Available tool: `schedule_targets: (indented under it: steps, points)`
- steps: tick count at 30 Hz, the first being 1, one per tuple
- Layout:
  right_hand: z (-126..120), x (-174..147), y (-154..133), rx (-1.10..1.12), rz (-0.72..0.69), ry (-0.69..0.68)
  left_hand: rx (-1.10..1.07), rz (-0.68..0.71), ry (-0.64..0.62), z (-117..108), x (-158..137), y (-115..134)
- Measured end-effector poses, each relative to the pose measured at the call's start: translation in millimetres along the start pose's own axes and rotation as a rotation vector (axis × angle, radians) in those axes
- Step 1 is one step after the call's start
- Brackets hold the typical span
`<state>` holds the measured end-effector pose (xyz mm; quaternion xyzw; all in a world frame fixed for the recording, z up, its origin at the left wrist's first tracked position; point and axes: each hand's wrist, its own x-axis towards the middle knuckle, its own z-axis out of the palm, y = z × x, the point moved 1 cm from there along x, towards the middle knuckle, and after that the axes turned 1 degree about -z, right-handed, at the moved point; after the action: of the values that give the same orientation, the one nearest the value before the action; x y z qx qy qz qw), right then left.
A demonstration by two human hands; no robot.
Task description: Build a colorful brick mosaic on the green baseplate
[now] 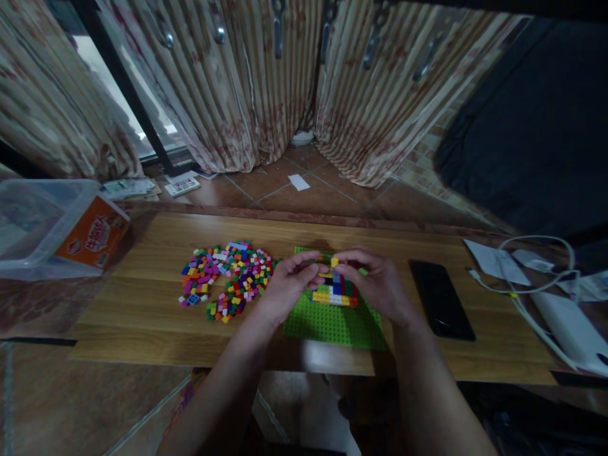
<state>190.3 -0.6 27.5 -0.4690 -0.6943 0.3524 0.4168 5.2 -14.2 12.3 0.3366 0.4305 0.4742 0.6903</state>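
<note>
A green studded baseplate lies on the wooden table in front of me. On it stands a low block of joined toy bricks in yellow, white, blue, red and orange. Between the thumb and forefinger of my right hand is a small yellow brick, raised over the far part of the build. My left hand hovers over the plate's left side, thumb and fingers pinched together close to the build; what they hold, if anything, is too small to make out. Both hands partly cover the plate's far half.
Left of the plate spreads a pile of loose multicoloured bricks. A black phone lies to the right on the table. Farther right are a white cable and a white device. A clear plastic box stands at the far left.
</note>
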Motion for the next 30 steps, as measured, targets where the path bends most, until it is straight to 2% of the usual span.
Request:
schedule_targets:
  steps: [2, 4, 7, 10, 20, 26, 30]
  points:
    - [-16, -1, 11, -0.051, 0.043, 0.12, 0.116, 0.036, 0.088, -4, 5, -3]
    - [-30, -3, 22, -0.17, 0.087, 0.172, 0.281, 0.102, 0.163, -10, 10, -7]
    - [-38, -4, 32, -0.305, 0.124, 0.113, 0.517, 0.188, 0.173, -18, 15, -13]
    - [-33, -3, 35, -0.359, 0.11, 0.053, 0.656, 0.21, 0.166, -19, 15, -17]
    - [-21, 5, 35, -0.388, 0.103, -0.006, 0.839, 0.167, 0.085, -5, 4, -11]
    - [-22, 7, 38, -0.319, 0.135, -0.038, 0.896, 0.235, 0.075, -4, 3, -12]
    - [-22, 7, 40, -0.323, 0.154, -0.041, 0.926, 0.223, 0.067, -2, 3, -11]
